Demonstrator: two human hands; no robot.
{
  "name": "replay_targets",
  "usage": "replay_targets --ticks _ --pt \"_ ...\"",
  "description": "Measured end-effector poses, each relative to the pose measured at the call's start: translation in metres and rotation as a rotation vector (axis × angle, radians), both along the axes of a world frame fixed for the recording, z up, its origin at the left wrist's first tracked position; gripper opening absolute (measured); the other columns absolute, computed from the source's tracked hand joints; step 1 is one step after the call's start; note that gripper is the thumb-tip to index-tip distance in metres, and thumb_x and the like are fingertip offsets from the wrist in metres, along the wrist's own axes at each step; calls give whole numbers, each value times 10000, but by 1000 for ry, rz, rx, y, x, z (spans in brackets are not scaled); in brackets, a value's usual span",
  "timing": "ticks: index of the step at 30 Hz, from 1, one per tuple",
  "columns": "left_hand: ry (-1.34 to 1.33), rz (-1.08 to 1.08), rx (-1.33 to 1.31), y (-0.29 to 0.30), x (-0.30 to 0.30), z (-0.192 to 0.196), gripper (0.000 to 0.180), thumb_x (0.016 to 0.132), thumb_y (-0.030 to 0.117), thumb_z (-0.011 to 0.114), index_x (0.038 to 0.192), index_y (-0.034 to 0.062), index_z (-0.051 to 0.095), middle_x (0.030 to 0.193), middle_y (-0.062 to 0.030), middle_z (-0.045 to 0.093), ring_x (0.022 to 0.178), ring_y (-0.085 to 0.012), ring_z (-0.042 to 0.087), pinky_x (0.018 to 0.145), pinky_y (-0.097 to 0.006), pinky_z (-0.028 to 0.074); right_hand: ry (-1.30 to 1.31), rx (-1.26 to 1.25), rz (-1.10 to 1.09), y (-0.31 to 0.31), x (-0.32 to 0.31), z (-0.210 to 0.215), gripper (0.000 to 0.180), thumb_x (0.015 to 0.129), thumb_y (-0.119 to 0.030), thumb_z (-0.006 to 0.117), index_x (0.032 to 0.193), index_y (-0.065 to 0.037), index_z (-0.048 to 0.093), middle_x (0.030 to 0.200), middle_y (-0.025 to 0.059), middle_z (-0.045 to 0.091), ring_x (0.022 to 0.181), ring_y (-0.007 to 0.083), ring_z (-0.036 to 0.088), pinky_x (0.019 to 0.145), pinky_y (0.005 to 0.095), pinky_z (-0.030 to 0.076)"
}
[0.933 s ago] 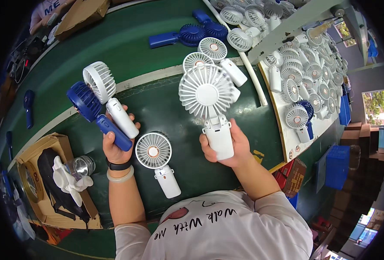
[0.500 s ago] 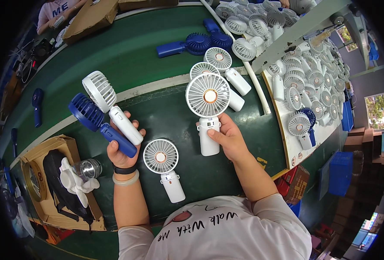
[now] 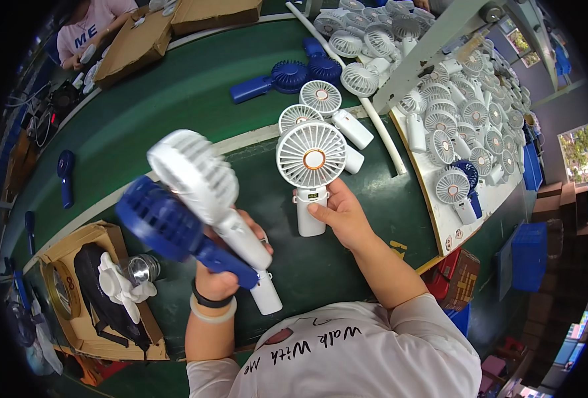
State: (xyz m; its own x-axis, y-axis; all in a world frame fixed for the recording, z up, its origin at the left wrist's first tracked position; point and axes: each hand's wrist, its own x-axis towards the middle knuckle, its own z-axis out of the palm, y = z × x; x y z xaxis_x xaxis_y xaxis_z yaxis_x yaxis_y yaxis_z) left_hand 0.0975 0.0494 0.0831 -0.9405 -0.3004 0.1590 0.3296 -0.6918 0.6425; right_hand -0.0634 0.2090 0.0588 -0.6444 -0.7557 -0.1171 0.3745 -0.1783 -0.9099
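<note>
My left hand [image 3: 215, 280] grips two handheld fans side by side, a white fan [image 3: 244, 240] and a blue fan [image 3: 222, 260], both smeared by motion. Under them, on the green table [image 3: 333, 278], a white fan lies with only its handle [image 3: 266, 296] showing; its head is hidden. My right hand [image 3: 344, 213] is wrapped round the handle of an upright white fan [image 3: 312, 215], thumb on its front, its round grille facing up. Just behind that grille lie two more white fans, a farther one [image 3: 321, 99] and one partly covered [image 3: 299, 117].
Blue fans [image 3: 287, 76] lie on the belt [image 3: 194, 86]. Heaped white fans cover a board [image 3: 450, 242] at right, beside a white tube [image 3: 383, 136] and a metal post [image 3: 426, 50]. A cardboard tray [image 3: 111, 232] at left holds a black pouch and white gloves. A person sits at upper left.
My left hand has swung the white and blue fans right and nearer, over the fan lying on the table. My right hand keeps its fan in nearly the same place.
</note>
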Motion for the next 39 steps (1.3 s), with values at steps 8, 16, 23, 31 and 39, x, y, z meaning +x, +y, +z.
replay_targets --ticks 8,16,23,31,39 --pt "-549 -102 -567 68 -8 18 759 654 -18 718 1295 -17 312 1082 -88 545 952 -168 548 826 -310 464 424 -59 339 26 38 4 1013 726 -231 762 1441 -43 69 1419 114 285 1313 226 261 1074 341 226" --pt "-203 -191 -1425 102 -6 39 949 647 184 783 1389 -6 224 1451 -316 76 1345 -495 86 1078 -528 150 -531 -507 130 102 3 45 896 629 -337 760 1345 2 341 1250 194 505 1147 325 519 983 436 422" --pt "-1079 475 -1802 97 56 -3 883 655 122 746 1351 -76 241 1346 -314 238 1247 -479 245 1039 -491 237 -150 -364 -514 206 -129 88 556 818 -334 609 1240 -7 452 1132 170 578 1013 290 601 865 429 507" --pt "-1006 531 -1554 71 66 -17 611 784 16 600 1347 3 364 1062 -201 540 953 -332 522 853 -378 411 54 402 -961 328 -373 81 398 704 -406 746 970 -156 587 777 3 573 646 156 556 581 324 455" --pt "-296 134 211 71 7 -4 490 946 406 402 1259 29 399 1153 -218 515 877 -316 572 715 -433 513 274 726 -1076 344 -435 42 571 751 -554 649 1067 -82 590 867 72 556 634 174 459 497 303 371"
